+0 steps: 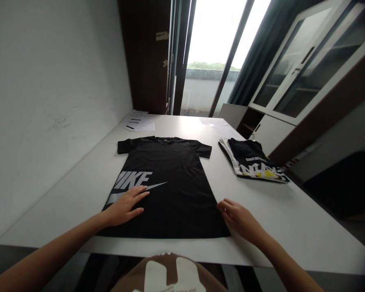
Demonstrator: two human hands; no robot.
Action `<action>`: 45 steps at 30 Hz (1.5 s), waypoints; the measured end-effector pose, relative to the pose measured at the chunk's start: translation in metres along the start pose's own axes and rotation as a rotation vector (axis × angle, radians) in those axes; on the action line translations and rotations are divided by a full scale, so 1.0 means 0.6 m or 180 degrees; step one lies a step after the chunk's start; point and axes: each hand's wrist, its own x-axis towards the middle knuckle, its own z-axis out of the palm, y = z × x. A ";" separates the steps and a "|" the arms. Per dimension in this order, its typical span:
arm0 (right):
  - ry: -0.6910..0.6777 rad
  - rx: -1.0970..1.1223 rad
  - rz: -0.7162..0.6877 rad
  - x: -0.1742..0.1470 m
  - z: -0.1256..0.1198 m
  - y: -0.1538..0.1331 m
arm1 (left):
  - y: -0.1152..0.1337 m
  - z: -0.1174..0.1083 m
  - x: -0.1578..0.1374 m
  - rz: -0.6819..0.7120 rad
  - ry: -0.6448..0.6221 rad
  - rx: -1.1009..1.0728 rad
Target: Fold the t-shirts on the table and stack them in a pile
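A black T-shirt (pixel 176 202) lies spread on the white table (pixel 252 211), its collar at the far side and its hem toward me. Grey NIKE lettering and a swoosh mark its left part. My left hand (pixel 124 207) rests on the shirt over the print, fingers stretched out. At the shirt's right side edge, a little above the hem, my right hand (pixel 237 215) pinches the fabric between thumb and fingers.
A stack of folded shirts (pixel 255 162), black and white with yellow print, sits at the table's right. Papers (pixel 138 121) lie at the far left corner and a pale sheet (pixel 213 121) at the far edge. A wall (pixel 63 101) borders the left side; a glass-door cabinet (pixel 301 69) stands back right.
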 end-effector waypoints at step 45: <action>-0.0280 -0.0571 0.1464 0.469 0.123 0.043 | -0.241 0.017 0.338 -0.1884 0.0695 0.1022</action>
